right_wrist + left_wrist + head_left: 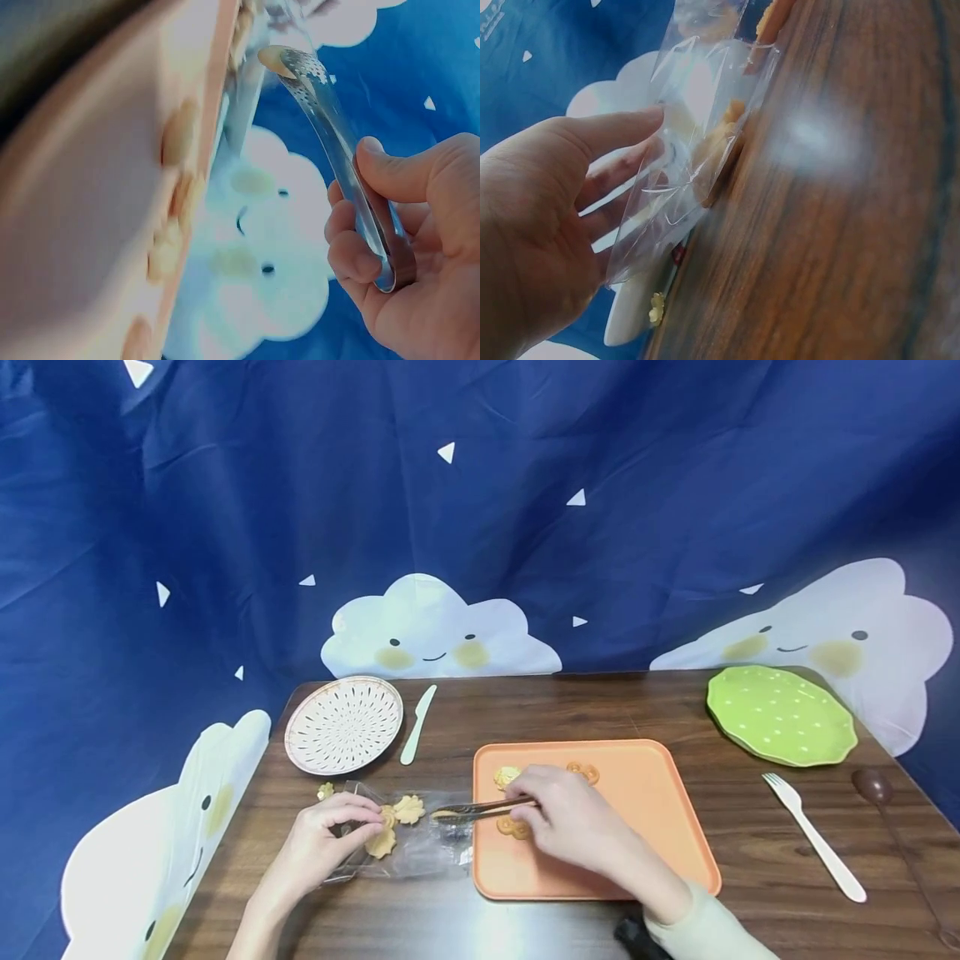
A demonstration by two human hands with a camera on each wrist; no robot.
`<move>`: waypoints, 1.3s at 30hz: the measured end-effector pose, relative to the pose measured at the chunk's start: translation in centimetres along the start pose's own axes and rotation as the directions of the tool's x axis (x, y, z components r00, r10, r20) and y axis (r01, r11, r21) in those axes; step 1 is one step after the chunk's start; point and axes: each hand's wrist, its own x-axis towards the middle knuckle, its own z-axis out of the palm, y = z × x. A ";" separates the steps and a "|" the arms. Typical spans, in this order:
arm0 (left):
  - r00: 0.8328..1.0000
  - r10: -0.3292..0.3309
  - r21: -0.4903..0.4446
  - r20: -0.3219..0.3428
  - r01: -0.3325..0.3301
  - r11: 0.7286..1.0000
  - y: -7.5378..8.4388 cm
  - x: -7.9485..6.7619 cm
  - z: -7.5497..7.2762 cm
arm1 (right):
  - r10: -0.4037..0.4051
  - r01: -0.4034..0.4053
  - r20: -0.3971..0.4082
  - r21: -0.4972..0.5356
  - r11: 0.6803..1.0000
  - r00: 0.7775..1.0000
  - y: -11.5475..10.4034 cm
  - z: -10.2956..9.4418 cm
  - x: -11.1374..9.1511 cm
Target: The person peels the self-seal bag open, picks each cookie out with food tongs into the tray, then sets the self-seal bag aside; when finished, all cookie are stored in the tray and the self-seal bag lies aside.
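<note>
My left hand (322, 839) pinches the edge of a clear plastic bag (431, 852) lying left of the orange tray (637, 835); in the left wrist view its thumb is in front and its fingers behind the film (671, 169). Several yellow cookies (409, 809) are in the bag. Over the tray's left side, my right hand (570, 818) grips metal tongs (491, 808) that point left, over the bag. Between the tong tips sits a pale cookie (274, 61). On the tray lie a round yellow cookie (506, 776) and some brown pretzel-shaped cookies (513, 827).
A small yellow cookie (325, 791) is beyond my left hand. Farther back are a white patterned plate (345, 725) and a pale knife (418, 724). To the right stand a green dotted plate (780, 714), a white fork (813, 835) and a brown spoon (873, 785).
</note>
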 end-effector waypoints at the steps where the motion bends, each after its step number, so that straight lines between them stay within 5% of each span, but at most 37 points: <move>1: 1.000 0.001 0.000 0.001 -0.001 1.000 0.0 0.1 0.0 | 0.010 -0.010 -0.017 -0.017 1.000 1.000 0.4 -0.5 -0.4; 10: 1.000 -0.015 -0.003 0.011 0.015 1.000 0.2 0.3 0.3 | 0.070 -0.081 -0.129 -0.081 0.993 0.989 5.5 -4.0 -5.1; 16: 1.000 -0.012 -0.010 0.008 0.012 1.000 0.2 0.2 0.0 | 0.103 -0.113 -0.148 -0.065 0.991 0.984 7.4 -4.5 -6.9; 22: 1.000 -0.010 -0.001 -0.014 0.009 1.000 0.0 -0.4 0.2 | 0.153 -0.156 -0.069 -0.048 0.987 0.986 7.6 -4.0 -7.1; 39: 1.000 -0.018 0.004 0.004 0.018 1.000 -0.2 0.0 0.0 | 0.184 -0.191 -0.070 -0.116 0.975 0.980 7.9 -4.6 -6.6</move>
